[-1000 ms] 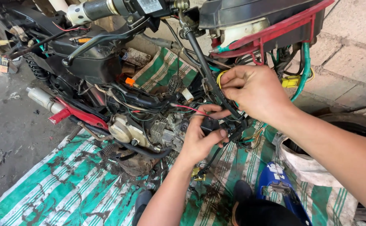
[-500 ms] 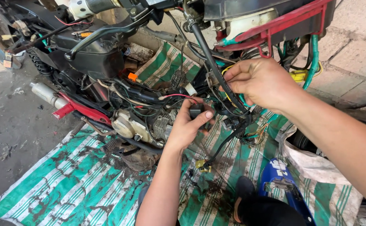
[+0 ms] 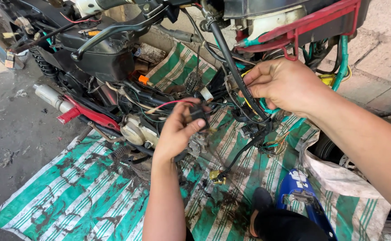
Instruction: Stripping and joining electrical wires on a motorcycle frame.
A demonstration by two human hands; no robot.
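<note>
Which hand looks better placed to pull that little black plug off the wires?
Probably the left hand: it already pinches the black plug between thumb and fingers. The right hand is busy gripping the wire bundle beside the black hose.

Left hand (image 3: 177, 131) fingers cover most of small black part (image 3: 198, 114); its shape unclear. Motorcycle (image 3: 115, 58) cut off at 12 o'clock edge. Right forearm cropped at 3 o'clock.

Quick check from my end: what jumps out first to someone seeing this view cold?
A stripped motorcycle lies across the top, its wiring exposed. At centre, the left hand holds a small black connector, while the right hand pinches wires beside a thick black cable. Underneath lies a grease-stained green-and-white striped tarp.
</note>
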